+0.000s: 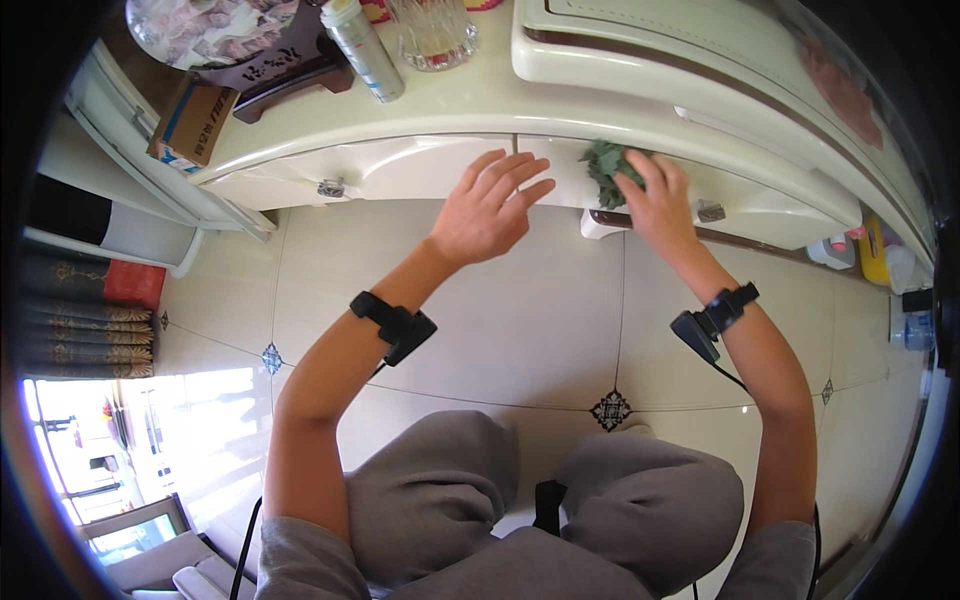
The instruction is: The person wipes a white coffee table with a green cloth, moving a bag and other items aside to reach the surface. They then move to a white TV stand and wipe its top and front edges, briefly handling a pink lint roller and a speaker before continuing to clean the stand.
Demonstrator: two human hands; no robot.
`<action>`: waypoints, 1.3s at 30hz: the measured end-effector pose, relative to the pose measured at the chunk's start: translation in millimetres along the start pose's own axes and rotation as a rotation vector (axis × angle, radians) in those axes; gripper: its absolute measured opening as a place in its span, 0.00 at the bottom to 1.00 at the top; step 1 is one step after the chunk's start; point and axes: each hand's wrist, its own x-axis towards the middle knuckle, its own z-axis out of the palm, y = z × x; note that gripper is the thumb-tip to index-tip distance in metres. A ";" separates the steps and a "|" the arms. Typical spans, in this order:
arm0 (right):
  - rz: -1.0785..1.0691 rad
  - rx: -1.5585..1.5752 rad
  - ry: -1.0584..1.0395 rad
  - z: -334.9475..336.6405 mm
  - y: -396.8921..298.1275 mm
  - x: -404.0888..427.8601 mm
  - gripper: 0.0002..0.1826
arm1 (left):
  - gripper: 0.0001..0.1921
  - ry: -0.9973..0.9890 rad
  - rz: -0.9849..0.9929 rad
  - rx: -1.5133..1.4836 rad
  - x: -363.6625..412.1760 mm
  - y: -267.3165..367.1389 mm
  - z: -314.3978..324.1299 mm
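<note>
My right hand (pixel 660 202) holds a crumpled dark green cloth (pixel 606 171) against the front of a cream cabinet drawer (pixel 780 214), to the left of its metal knob (pixel 710 211). My left hand (pixel 486 208) is raised before the neighbouring drawer front (pixel 420 169), fingers spread, with nothing in it. That drawer's metal knob (pixel 331 187) lies to the left of the hand. Whether the left fingertips touch the drawer front cannot be told. Both forearms wear black strapped devices.
On the cabinet top (pixel 457 97) stand a spray can (pixel 367 56), a glass vessel (pixel 435 34), a decorative plaque on a dark stand (pixel 292 75) and a cardboard box (pixel 196 124). A rounded cream appliance or case (pixel 637 60) rests at right. Plastic bottles (pixel 874 251) stand low at far right.
</note>
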 end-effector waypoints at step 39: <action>0.442 0.405 0.230 -15.0 -7.4 76.3 0.17 | 0.34 0.078 -0.118 0.213 51.4 -16.5 13.2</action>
